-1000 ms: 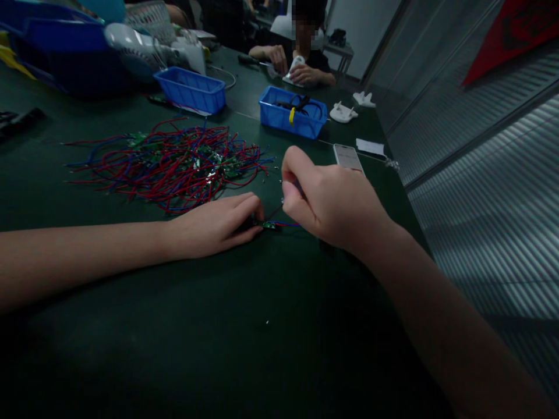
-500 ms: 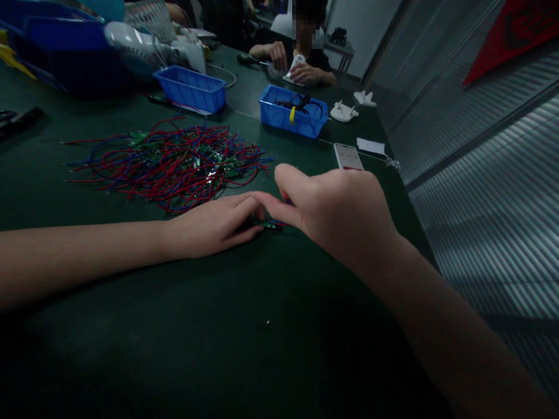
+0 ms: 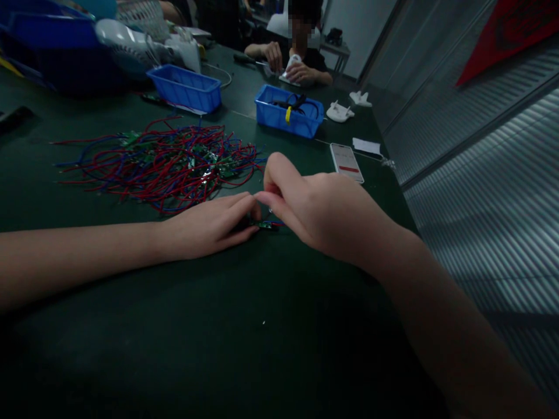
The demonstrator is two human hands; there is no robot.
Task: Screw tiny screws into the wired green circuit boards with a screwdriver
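A small green circuit board [image 3: 267, 225] with red and blue wires is pinched at its left end between the thumb and fingers of my left hand [image 3: 213, 226], low over the dark green table [image 3: 183, 326]. My right hand [image 3: 327, 209] is closed just to the right, its thumb tip by my left fingertips. The wires run toward it and pass out of sight behind it; what its fingers hold is hidden. Beyond my left hand lies a tangled pile of red and blue wires with green boards [image 3: 174, 163].
Farther back stand a blue bin [image 3: 186, 90] and another blue bin [image 3: 288, 113] holding black cables. A phone [image 3: 346, 162], white parts [image 3: 339, 112] and a paper strip [image 3: 365, 145] lie at right. A person [image 3: 301, 73] works across the table.
My right hand has turned slightly and its curled fingers have shifted a little to the left, uncovering more of the phone. My left hand keeps its pinch on the board.
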